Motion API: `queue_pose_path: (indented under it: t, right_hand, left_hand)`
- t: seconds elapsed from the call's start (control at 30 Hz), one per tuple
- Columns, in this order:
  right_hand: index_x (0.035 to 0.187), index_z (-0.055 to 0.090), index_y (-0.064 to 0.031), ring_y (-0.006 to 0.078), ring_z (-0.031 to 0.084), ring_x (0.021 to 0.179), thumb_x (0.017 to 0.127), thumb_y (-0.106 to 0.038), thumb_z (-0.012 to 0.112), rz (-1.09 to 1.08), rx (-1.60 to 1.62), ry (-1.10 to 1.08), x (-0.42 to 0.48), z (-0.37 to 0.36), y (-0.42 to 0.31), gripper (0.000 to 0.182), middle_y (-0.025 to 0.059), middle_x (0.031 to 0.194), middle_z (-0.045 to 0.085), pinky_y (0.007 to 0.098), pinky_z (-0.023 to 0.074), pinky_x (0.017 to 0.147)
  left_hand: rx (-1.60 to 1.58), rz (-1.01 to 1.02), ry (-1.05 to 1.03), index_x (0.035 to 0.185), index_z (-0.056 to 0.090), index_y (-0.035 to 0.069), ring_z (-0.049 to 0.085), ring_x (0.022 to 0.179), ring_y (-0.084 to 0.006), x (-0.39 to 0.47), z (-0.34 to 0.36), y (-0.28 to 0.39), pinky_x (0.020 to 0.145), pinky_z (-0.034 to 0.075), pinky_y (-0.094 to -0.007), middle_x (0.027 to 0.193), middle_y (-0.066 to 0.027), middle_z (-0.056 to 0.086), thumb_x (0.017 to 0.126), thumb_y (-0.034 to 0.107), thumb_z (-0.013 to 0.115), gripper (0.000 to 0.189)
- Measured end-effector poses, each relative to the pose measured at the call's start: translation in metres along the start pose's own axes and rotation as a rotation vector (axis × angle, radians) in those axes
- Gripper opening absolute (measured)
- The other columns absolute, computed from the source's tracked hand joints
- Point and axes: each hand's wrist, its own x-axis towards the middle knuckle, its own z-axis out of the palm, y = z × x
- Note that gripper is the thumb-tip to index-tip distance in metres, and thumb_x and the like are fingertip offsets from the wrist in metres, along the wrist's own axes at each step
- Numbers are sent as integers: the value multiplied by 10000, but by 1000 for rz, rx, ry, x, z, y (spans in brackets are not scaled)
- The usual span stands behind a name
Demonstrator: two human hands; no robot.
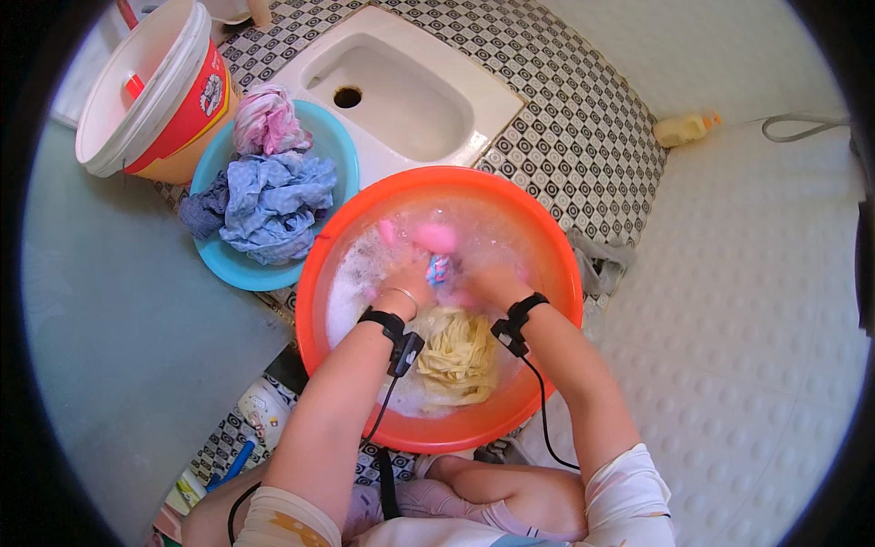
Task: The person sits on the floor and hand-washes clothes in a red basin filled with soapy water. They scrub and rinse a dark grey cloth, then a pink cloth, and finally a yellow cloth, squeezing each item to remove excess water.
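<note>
Both my hands are down in sudsy water inside a large orange plastic basin. My left hand, with a thin bracelet at its wrist, is at a wet pink cloth that bulges above the surface. A small blue-and-pink patterned part shows beside that hand. My right hand is blurred, with pink fabric near it. Water and foam hide the fingers of both, so their grip is unclear. Nearer to me, a crumpled yellow cloth lies in the same basin. Black straps with small devices circle both wrists.
A turquoise basin of wrung blue and pink clothes stands at the left, beside a large white-and-red bucket. Behind lies a white squat toilet. A grey cloth and a pale yellow bottle are at the right.
</note>
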Motion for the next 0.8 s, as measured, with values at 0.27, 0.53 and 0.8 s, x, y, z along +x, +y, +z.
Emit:
queue_pose_path:
  t: [0.27, 0.53, 0.8]
  right_hand:
    - [1123, 591, -109, 329, 514, 1107, 681, -196, 737, 64, 299, 646, 5, 16, -42, 473, 166, 1131, 575, 530, 388, 953]
    - [863, 570, -85, 356, 513, 1013, 649, -49, 674, -482, 460, 558, -27, -35, -81, 240, 126, 1083, 543, 429, 447, 872]
    - [946, 579, -113, 365, 516, 1041, 644, -133, 730, -286, 30, 540, -41, -35, -23, 338, 112, 1133, 544, 448, 467, 836]
  left_hand:
    - [-865, -13, 489, 1401, 366, 103, 516, 1194, -320, 21, 25, -5, 971, 444, -459, 1387, -157, 438, 856, 417, 603, 672]
    - [-1757, 239, -514, 1312, 472, 120, 581, 1094, -253, -1, -13, -11, 926, 487, -405, 1209, -107, 577, 950, 596, 343, 612]
    - [-1007, 412, 129, 1145, 560, 39, 614, 959, -168, -34, -17, 33, 822, 506, -298, 1066, -69, 621, 903, 261, 615, 333]
